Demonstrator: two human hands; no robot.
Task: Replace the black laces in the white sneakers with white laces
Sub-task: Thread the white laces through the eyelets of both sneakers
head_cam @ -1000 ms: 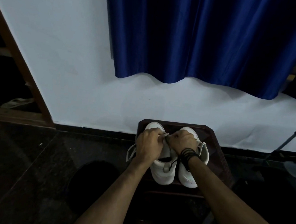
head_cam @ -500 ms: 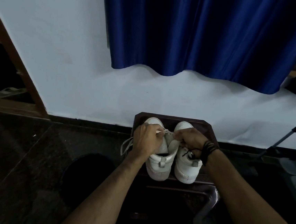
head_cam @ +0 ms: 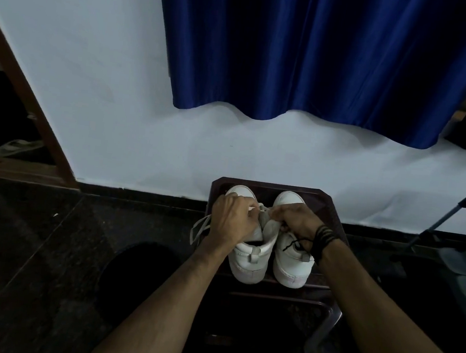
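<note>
Two white sneakers stand side by side, heels toward me, on a dark stool (head_cam: 333, 211). Over the left sneaker (head_cam: 249, 259) my left hand (head_cam: 232, 219) has its fingers curled and pinches a white lace (head_cam: 200, 227), whose loose loop hangs off that shoe's left side. My right hand (head_cam: 297, 221) lies over the right sneaker (head_cam: 291, 267), fingertips pinching the lace at the tongue between the two shoes. A thin black lace end (head_cam: 293, 243) dangles under my right wrist. The eyelets are hidden beneath both hands.
The stool stands against a white wall (head_cam: 106, 93) under a blue curtain (head_cam: 309, 50). A dark round object (head_cam: 136, 278) sits on the floor to the left. A metal rack (head_cam: 454, 226) stands at the right, and a wooden door frame (head_cam: 20, 93) at the far left.
The hands stay on the shoes' tongues throughout. My right hand shifted from over the left shoe toward the right shoe, uncovering the heels. The view tilted slightly between frames.
</note>
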